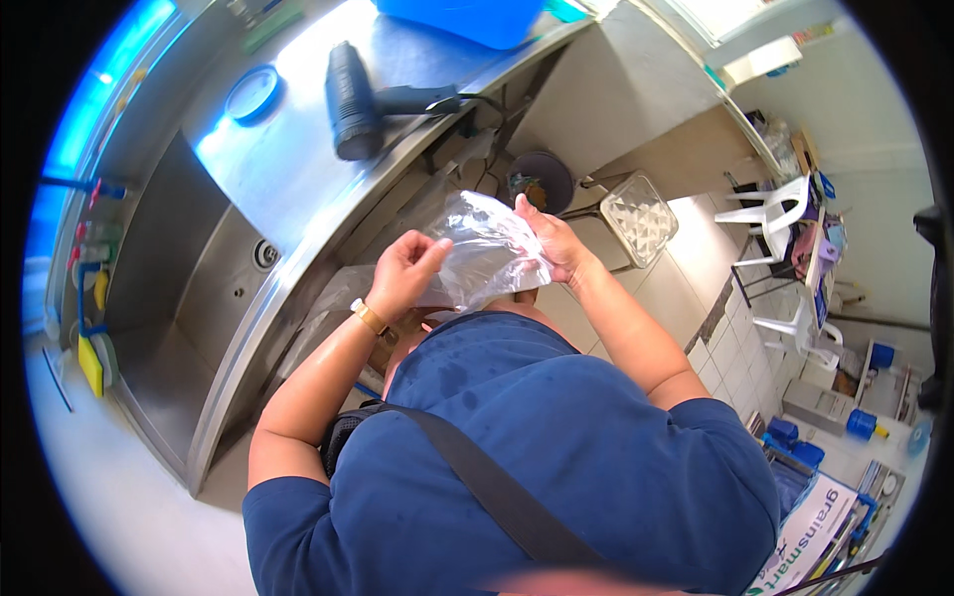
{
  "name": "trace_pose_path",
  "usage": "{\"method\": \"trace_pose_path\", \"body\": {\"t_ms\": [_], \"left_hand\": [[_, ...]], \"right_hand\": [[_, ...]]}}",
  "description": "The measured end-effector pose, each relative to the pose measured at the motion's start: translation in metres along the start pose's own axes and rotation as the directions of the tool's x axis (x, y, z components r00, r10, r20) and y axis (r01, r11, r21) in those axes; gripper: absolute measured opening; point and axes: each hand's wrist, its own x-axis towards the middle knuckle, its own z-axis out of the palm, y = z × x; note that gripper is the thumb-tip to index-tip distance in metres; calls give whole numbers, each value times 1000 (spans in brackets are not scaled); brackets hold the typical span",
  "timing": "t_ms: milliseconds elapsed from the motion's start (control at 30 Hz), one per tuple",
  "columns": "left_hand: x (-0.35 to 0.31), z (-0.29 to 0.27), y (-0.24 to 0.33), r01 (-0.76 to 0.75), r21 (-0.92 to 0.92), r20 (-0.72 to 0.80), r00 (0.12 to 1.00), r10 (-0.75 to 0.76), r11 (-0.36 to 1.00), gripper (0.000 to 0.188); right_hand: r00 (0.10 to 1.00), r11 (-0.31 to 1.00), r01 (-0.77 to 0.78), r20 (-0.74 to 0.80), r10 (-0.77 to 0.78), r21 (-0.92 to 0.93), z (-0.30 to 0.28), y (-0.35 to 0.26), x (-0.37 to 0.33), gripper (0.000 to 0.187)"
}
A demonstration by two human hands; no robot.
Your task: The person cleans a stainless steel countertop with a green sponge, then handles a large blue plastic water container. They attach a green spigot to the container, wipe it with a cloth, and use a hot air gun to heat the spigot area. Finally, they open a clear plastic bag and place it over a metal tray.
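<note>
In front of my body is a clear plastic bag (485, 260), crinkled and shiny. My right hand (558, 241) is closed on its gathered right side, with the thumb pointing up. At the bag's left edge, my left hand (402, 270) has its fingers curled in a pinch on the thin plastic. A gold-coloured watch circles the left wrist. More clear plastic (341, 290) hangs beside the left forearm, along the counter's side; whether it belongs to the same bag I cannot tell.
A dark heat gun or hair dryer (355, 104) lies on the steel counter (298, 149), near a blue round lid (253, 94). A sink (214, 298) is at left. A dark bucket (545, 177) and a metal-topped stool (641, 219) stand ahead; white chairs (770, 214) are at right.
</note>
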Motion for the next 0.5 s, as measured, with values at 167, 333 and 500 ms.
{"method": "trace_pose_path", "body": {"t_ms": [167,333,500], "left_hand": [[6,63,46,-373,370,333,908,254,851,49],[23,106,66,42,159,641,756,-136,986,48],[42,114,70,164,-44,377,916,-135,986,29]], "right_hand": [[971,970,233,33,-236,67,-27,-19,-33,28],[970,966,235,-88,-226,109,-91,-62,-86,24],[875,861,481,-150,-460,166,-165,-93,-163,39]]}}
